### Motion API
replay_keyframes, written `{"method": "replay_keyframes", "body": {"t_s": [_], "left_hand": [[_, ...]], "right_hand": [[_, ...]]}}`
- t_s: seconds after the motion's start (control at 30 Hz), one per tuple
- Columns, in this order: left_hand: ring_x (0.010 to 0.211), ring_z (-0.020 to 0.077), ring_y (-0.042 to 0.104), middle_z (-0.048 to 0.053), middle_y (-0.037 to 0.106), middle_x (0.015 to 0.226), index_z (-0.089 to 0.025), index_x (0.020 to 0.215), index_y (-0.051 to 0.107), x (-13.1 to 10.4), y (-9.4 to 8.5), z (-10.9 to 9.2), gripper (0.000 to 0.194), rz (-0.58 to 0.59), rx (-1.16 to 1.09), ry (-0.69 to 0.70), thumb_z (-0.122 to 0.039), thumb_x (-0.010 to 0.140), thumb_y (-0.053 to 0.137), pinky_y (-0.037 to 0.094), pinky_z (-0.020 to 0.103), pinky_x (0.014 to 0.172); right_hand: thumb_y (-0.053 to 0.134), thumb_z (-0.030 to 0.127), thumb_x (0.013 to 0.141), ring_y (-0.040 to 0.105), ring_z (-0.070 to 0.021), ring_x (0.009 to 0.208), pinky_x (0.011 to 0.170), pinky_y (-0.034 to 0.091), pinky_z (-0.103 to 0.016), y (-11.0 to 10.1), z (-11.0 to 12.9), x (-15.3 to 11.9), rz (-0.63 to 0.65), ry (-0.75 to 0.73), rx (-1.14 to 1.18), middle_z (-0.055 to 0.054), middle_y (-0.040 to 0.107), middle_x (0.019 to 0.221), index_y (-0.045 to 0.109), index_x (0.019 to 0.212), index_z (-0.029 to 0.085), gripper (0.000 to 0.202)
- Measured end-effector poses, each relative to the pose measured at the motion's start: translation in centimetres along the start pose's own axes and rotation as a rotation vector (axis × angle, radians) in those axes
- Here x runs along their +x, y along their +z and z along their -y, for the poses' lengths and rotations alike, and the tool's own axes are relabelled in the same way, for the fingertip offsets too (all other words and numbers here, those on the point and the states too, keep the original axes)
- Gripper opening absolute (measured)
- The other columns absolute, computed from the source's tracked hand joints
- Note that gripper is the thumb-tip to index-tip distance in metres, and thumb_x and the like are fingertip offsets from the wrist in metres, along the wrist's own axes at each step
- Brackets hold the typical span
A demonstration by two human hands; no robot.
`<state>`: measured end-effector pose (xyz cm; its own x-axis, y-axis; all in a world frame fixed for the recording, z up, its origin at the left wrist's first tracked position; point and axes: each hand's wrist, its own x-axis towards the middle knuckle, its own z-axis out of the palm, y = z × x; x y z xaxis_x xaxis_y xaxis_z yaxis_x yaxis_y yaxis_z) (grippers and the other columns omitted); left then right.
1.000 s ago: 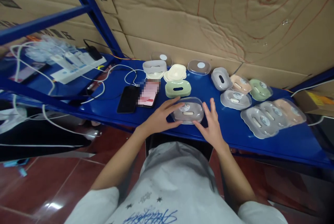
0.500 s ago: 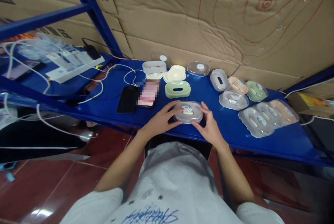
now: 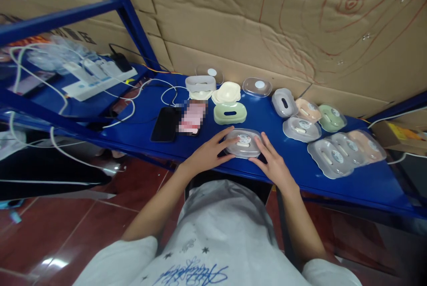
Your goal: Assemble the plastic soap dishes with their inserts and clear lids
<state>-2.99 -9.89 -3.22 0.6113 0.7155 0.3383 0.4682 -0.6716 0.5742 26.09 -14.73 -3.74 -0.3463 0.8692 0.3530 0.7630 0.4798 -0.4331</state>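
A grey soap dish with a clear lid and a round label (image 3: 243, 144) lies at the front edge of the blue shelf, between my two hands. My left hand (image 3: 213, 150) grips its left end, fingers over the top and thumb along the near side. At its right end, my right hand (image 3: 274, 163) has fingers against the lid and thumb at the near edge. Just beyond sits a green dish body (image 3: 230, 113) with a slot. Behind that are a cream part (image 3: 227, 93), a pale grey dish (image 3: 200, 84) and a clear lid (image 3: 257, 87).
Several lidded soap dishes (image 3: 333, 156) in grey, peach and green stand at the right. A black phone (image 3: 164, 124) and a phone with a lit screen (image 3: 192, 117) lie at the left, near white cables and a power strip (image 3: 100, 83). Cardboard (image 3: 233, 23) backs the shelf.
The fingers of my right hand have slid a little further onto the lid. The soap dish remains between my hands, and the whole view has shifted slightly.
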Motion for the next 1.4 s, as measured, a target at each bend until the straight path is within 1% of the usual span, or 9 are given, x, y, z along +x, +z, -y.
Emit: {"method": "replay_keyframes", "body": {"t_s": [0.23,0.47,0.67,0.77,0.87,1.0,1.13,1.23,1.4], "left_hand": [[0.161,0.029,0.042,0.009,0.031,0.179,-0.033,0.161,0.051,0.0,0.0,0.0,0.056,0.007,0.022,0.003,-0.037,0.107,0.064,0.043,0.051,0.131],[0.161,0.027,0.043,0.008,0.028,0.179,-0.036,0.159,0.051,0.0,-0.1,0.3,0.06,0.025,-0.095,0.012,-0.037,0.103,0.071,0.039,0.049,0.133],[0.164,0.0297,0.036,0.01,0.029,0.178,-0.037,0.17,0.031,-0.2,-0.4,-0.2,0.077,-0.064,-0.05,-0.065,-0.041,0.103,0.069,0.037,0.05,0.134],[0.161,0.0296,0.041,0.01,0.037,0.174,-0.037,0.168,0.038,-0.1,-0.1,-0.2,0.066,-0.038,0.027,-0.042,-0.037,0.107,0.062,0.039,0.052,0.133],[0.158,0.0316,0.045,0.013,0.044,0.17,-0.032,0.161,0.05,-0.1,0.3,-0.1,0.054,-0.012,0.117,-0.011,-0.034,0.108,0.059,0.041,0.054,0.131],[0.152,0.0321,0.052,0.015,0.051,0.164,-0.026,0.155,0.058,-0.1,0.6,0.0,0.047,-0.019,0.168,0.001,-0.034,0.109,0.056,0.045,0.054,0.128],[0.149,0.0321,0.055,0.014,0.054,0.161,-0.027,0.15,0.063,-0.1,0.6,0.1,0.043,-0.027,0.184,0.002,-0.034,0.108,0.057,0.047,0.054,0.127],[0.152,0.0319,0.052,0.013,0.051,0.164,-0.028,0.151,0.061,-0.1,0.6,0.1,0.043,-0.028,0.197,-0.003,-0.035,0.109,0.056,0.046,0.054,0.127],[0.155,0.0327,0.047,0.015,0.048,0.165,-0.025,0.15,0.061,0.6,0.0,-0.1,0.042,-0.084,0.263,0.001,-0.036,0.11,0.055,0.043,0.055,0.127]], "right_hand": [[0.066,0.04,0.105,0.049,-0.0338,0.154,0.125,0.049,-0.052,0.3,0.0,-0.2,-0.066,-0.005,-0.058,-0.005,0.032,0.177,0.036,0.17,0.041,0.072],[0.072,0.049,0.1,0.037,-0.0325,0.162,0.128,0.044,-0.054,-0.4,-0.2,0.3,0.066,-0.008,0.059,-0.008,0.025,0.18,0.035,0.171,0.037,0.081],[0.071,0.058,0.098,0.044,-0.0346,0.157,0.128,0.04,-0.057,-8.3,-4.0,0.7,-0.216,0.163,-0.2,-0.015,0.047,0.168,0.047,0.164,0.029,0.075],[0.072,0.063,0.094,0.049,-0.0386,0.151,0.122,0.042,-0.053,-12.5,-8.3,2.2,-0.338,0.414,-0.392,-0.027,0.052,0.156,0.052,0.159,0.017,0.082],[0.074,0.063,0.09,0.056,-0.0419,0.139,0.111,0.047,-0.054,-13.8,-11.8,3.7,-0.366,0.675,-0.447,-0.033,0.052,0.149,0.054,0.153,0.011,0.084],[0.073,0.065,0.09,0.056,-0.0448,0.135,0.104,0.046,-0.055,-12.5,-12.9,5.3,-0.348,0.772,-0.471,-0.041,0.043,0.153,0.043,0.156,0.005,0.095],[0.058,0.065,0.101,0.033,-0.0474,0.157,0.119,0.033,-0.062,-10.4,-10.9,7.6,-0.323,0.533,-0.666,-0.04,0.032,0.166,0.034,0.164,0.002,0.092],[0.052,0.051,0.107,0.038,-0.0422,0.156,0.125,0.028,-0.061,-8.0,-9.0,10.4,-0.151,0.356,-0.695,-0.031,0.043,0.165,0.036,0.164,0.004,0.076],[0.063,0.029,0.099,0.056,-0.0441,0.139,0.121,0.028,-0.065,-4.0,-7.6,14.2,0.021,0.46,-0.599,-0.034,0.065,0.141,0.052,0.152,-0.003,0.063]]}}
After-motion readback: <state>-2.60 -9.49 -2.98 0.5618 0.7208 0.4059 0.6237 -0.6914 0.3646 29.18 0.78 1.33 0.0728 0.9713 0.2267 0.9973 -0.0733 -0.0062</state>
